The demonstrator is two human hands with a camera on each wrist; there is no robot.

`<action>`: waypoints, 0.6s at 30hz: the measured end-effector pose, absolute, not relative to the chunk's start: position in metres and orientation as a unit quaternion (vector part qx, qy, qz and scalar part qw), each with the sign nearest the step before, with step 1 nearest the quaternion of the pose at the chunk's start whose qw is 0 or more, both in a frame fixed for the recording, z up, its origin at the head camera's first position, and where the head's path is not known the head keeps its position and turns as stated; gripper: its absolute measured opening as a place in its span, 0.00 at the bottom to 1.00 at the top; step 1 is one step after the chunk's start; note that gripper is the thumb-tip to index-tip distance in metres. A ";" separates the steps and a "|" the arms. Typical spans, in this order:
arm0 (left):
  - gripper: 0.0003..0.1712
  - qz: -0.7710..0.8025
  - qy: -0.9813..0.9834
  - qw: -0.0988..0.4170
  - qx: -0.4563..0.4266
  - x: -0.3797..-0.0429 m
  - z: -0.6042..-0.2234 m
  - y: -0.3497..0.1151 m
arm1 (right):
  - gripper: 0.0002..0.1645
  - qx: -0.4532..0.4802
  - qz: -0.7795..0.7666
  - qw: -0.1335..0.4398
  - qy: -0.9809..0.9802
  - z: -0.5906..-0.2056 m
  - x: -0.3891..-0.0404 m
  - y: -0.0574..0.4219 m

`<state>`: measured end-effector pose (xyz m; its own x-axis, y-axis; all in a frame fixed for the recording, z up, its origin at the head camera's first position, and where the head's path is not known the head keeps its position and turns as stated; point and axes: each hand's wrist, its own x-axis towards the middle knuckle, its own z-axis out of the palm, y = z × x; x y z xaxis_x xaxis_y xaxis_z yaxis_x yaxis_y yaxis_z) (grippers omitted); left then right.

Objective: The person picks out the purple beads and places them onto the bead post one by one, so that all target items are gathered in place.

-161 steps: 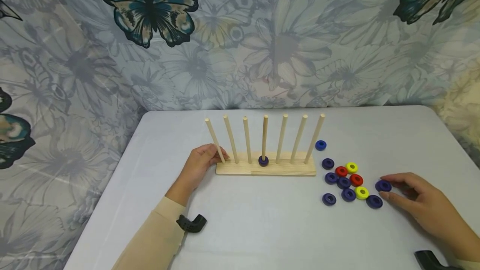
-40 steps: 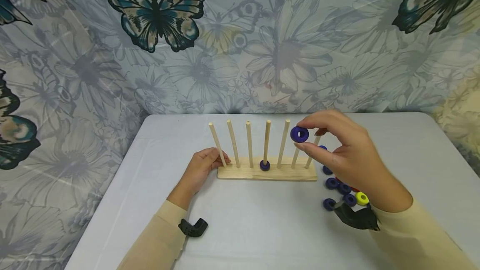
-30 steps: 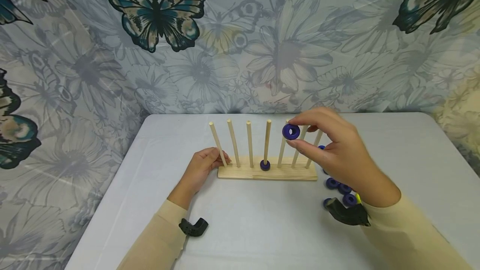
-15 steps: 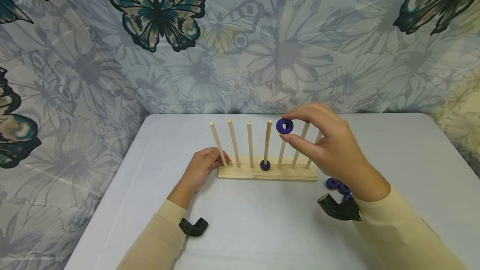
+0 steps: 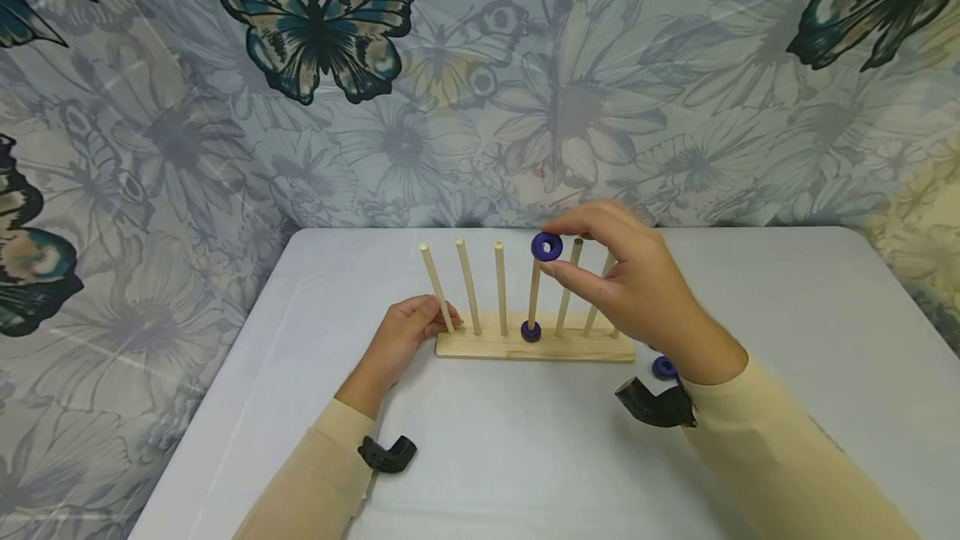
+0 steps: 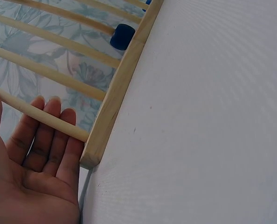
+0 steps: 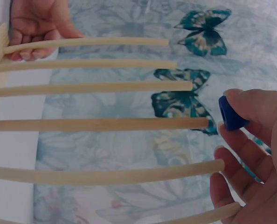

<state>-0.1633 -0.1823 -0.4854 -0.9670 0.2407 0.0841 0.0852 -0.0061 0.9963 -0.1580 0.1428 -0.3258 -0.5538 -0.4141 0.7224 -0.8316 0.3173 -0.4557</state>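
The right hand (image 5: 637,290) pinches a blue ring (image 7: 232,115) between thumb and index finger, holding it up at the tip of the middle peg (image 5: 533,298); in the head view the ring overlaps that tip, while the right wrist view shows a small gap between the two, so it is not on the peg. Its hole faces the head camera rather than straight down, so it would need tilting flatter to fit over the upright wood. A second blue ring (image 5: 531,336) sits round the foot of the same peg, against the base (image 5: 480,347). The left hand (image 5: 408,332) grasps the end peg (image 5: 435,286) low down, thumb on one side and fingers behind, which probably steadies the rack. The held ring looks light, stiff and hard to break, probably painted wood or plastic; its smooth, rounded rim may slip or spin if pinched off centre. The best hold is likely the present one, on opposite points of the outer rim, leaving the hole free. The pegs look slim and rigid, so a peg is best held near its foot, where leverage is least. Another loose ring (image 5: 660,375) lies on the tabletop (image 5: 480,457), partly hidden by the right arm.
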 end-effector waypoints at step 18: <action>0.28 0.701 0.701 0.055 0.119 -0.163 -0.485 -0.182 | 0.24 0.381 0.421 0.232 -0.790 -0.333 -0.166 0.137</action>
